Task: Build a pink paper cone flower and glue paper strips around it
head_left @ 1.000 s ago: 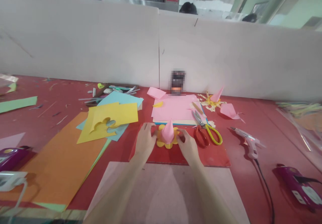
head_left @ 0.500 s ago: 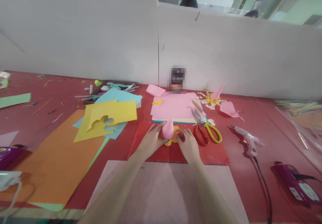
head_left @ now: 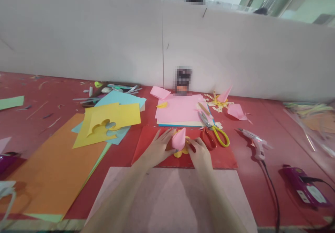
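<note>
A pink paper cone point(head_left: 179, 140) stands over a yellow paper flower point(head_left: 178, 154), its tip leaning to the right. My left hand point(head_left: 160, 148) is closed on the cone, thumb at its lower front and the other fingers at its left and behind. On the other side, my right hand point(head_left: 201, 153) pinches the right edge of the yellow flower. Both hands are above a red folder-like sheet point(head_left: 151, 158). Where the cone meets the flower is partly hidden by my fingers. Scissors point(head_left: 209, 125) with one red and one yellow handle lie just beyond my right hand.
A stack of pink paper point(head_left: 180, 109) lies behind my hands. To the left are cut yellow paper point(head_left: 128, 113) and orange sheets point(head_left: 57, 156). A glue gun point(head_left: 258, 144) and purple power strip point(head_left: 307, 187) lie right. Another cone on yellow paper point(head_left: 225, 95) stands at the back.
The cone has tipped to the right, and its flower has come slightly nearer me. My left fingers have stretched farther behind the cone. The whole view has shifted a little.
</note>
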Demonstrator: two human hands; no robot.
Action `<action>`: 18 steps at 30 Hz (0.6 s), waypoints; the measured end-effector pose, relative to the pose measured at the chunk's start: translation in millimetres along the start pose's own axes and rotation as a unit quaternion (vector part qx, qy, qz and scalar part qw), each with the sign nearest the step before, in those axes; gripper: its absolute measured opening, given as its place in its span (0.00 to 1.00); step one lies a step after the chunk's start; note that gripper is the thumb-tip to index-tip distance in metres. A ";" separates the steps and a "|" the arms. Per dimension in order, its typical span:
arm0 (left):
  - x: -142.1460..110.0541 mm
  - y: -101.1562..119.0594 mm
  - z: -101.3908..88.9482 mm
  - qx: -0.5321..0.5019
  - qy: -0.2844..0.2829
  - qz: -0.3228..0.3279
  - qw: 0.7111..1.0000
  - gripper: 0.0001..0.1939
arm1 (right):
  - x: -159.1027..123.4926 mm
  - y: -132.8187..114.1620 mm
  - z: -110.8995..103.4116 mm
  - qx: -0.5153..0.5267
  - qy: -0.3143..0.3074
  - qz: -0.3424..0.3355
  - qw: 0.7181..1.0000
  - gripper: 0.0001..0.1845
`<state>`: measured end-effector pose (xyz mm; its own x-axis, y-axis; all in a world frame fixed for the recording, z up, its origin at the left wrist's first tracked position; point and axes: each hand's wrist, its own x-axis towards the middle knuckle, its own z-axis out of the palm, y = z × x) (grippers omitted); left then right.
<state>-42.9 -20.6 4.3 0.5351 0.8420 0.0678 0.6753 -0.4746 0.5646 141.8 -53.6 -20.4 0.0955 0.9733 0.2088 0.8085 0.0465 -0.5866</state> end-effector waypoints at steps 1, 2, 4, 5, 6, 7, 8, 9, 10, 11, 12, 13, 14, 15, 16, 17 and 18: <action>-0.6 -1.9 1.4 0.018 -0.006 0.003 1.000 0.34 | -1.5 1.0 1.2 -0.018 0.008 -0.010 1.000 0.15; -1.3 -3.8 2.9 0.036 -0.010 0.003 0.999 0.33 | -2.9 1.8 2.2 -0.034 0.018 -0.024 0.999 0.15; -2.6 -6.8 5.8 0.069 -0.011 0.000 0.998 0.33 | -5.9 2.7 4.1 -0.059 0.041 -0.059 0.996 0.15; -3.2 -7.9 7.1 0.082 -0.010 -0.002 0.997 0.33 | -7.6 2.9 5.0 -0.070 0.050 -0.076 0.993 0.16; -3.8 -8.8 8.1 0.093 -0.008 -0.003 0.996 0.34 | -9.4 3.0 5.9 -0.080 0.057 -0.092 0.991 0.16; -4.4 -9.4 9.0 0.102 -0.007 -0.004 0.995 0.34 | -11.5 3.1 6.9 -0.093 0.062 -0.102 0.988 0.17; -4.9 -9.8 9.7 0.110 -0.006 -0.006 0.994 0.34 | -13.6 3.1 8.1 -0.108 0.064 -0.108 0.986 0.18; -5.4 -10.0 10.2 0.116 -0.006 -0.008 0.993 0.34 | -15.7 3.1 9.4 -0.122 0.065 -0.111 0.984 0.19; -5.9 -9.9 10.5 0.123 -0.005 -0.011 0.992 0.34 | -17.7 3.2 10.8 -0.135 0.065 -0.113 0.982 0.19; -6.3 -9.7 10.8 0.128 -0.005 -0.016 0.992 0.34 | -19.4 3.3 12.2 -0.144 0.063 -0.115 0.981 0.20; -6.7 -9.3 10.9 0.132 -0.005 -0.023 0.991 0.34 | -20.9 3.4 13.6 -0.148 0.062 -0.117 0.980 0.20; -6.9 -8.8 10.9 0.134 -0.006 -0.032 0.990 0.34 | -22.1 3.6 14.9 -0.147 0.061 -0.117 0.980 0.20; -7.1 -8.2 10.8 0.134 -0.006 -0.041 0.990 0.34 | -22.9 3.9 16.1 -0.143 0.061 -0.115 0.981 0.20; -7.2 -7.4 10.6 0.133 -0.007 -0.049 0.990 0.34 | -23.5 4.2 17.1 -0.138 0.062 -0.112 0.982 0.20; -7.3 -6.7 10.3 0.130 -0.007 -0.054 0.990 0.35 | -23.8 4.6 18.0 -0.133 0.062 -0.107 0.983 0.20; -7.3 -6.0 10.0 0.126 -0.007 -0.058 0.990 0.35 | -23.9 5.0 18.7 -0.127 0.063 -0.103 0.985 0.20; -7.3 -5.4 9.6 0.121 -0.008 -0.061 0.991 0.35 | -24.0 5.4 19.2 -0.120 0.063 -0.099 0.986 0.20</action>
<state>-45.6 -26.6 -7.1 0.4480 0.8940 -0.0023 0.8368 -0.4184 0.3532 132.7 -72.4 -43.6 -0.0190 0.9139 0.4056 0.9312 0.1639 -0.3255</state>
